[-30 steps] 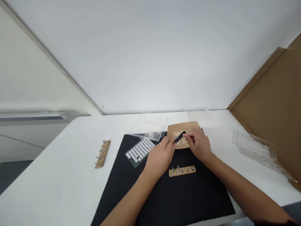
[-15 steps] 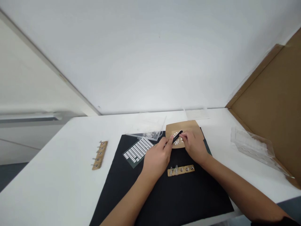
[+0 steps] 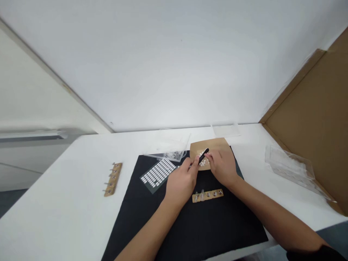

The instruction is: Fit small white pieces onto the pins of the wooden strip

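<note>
My left hand (image 3: 181, 181) is closed around a slim black tool with a rounded end (image 3: 203, 155), which points up to the right. My right hand (image 3: 221, 166) is closed in a pinch at the tool's side; what its fingertips hold is too small to make out. Under both hands, a tan sheet (image 3: 217, 143) carries small white oval pieces (image 3: 202, 163). Just left of my left hand lies a dark card with rows of white ovals (image 3: 159, 174). Below the hands sits a brown strip of small metal stands (image 3: 208, 195), two of them topped by clear tips.
A black mat (image 3: 206, 224) covers the front middle of the white table (image 3: 67, 203). Another brown strip with metal pegs (image 3: 113, 179) lies to the left. Clear plastic trays (image 3: 168, 145) stand behind the mat, and a clear box (image 3: 290, 166) is at right beside a cardboard panel (image 3: 312, 119).
The whole view has shifted slightly. The black tool sits a little differently against my right fingertips, with more of its rounded end showing above them. Both hands keep their grip.
</note>
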{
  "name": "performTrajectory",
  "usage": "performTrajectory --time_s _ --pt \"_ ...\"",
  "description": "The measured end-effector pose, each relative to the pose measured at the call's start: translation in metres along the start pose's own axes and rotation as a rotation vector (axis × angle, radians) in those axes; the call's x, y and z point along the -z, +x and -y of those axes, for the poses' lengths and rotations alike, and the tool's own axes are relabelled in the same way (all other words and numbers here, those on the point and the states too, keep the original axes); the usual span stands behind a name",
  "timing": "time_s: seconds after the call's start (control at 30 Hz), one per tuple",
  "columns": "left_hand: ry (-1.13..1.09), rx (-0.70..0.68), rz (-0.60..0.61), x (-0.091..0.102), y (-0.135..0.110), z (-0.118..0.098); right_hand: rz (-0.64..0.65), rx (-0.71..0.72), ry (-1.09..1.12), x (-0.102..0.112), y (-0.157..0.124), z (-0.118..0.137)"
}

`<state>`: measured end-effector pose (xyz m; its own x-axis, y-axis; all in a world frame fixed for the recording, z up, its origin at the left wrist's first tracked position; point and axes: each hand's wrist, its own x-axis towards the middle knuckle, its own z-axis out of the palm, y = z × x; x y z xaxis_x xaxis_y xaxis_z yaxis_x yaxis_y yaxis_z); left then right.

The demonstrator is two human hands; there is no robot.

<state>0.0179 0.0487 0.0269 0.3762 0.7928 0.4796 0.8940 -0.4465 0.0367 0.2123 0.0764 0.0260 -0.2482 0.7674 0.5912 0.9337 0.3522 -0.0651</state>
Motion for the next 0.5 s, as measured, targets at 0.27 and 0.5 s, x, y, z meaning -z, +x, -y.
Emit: performTrajectory --time_s 0.27,0.5 --pt "0.046 -0.011 -0.002 -0.0017 -0.0002 -0.0012 -0.019 0.001 -0.012 0.0027 0.0044 0.0003" --pt "0.03 0.011 0.032 0.0023 -0.0001 -0.0033 0.046 -0.003 -0.018 0.0042 0.0054 0.0018"
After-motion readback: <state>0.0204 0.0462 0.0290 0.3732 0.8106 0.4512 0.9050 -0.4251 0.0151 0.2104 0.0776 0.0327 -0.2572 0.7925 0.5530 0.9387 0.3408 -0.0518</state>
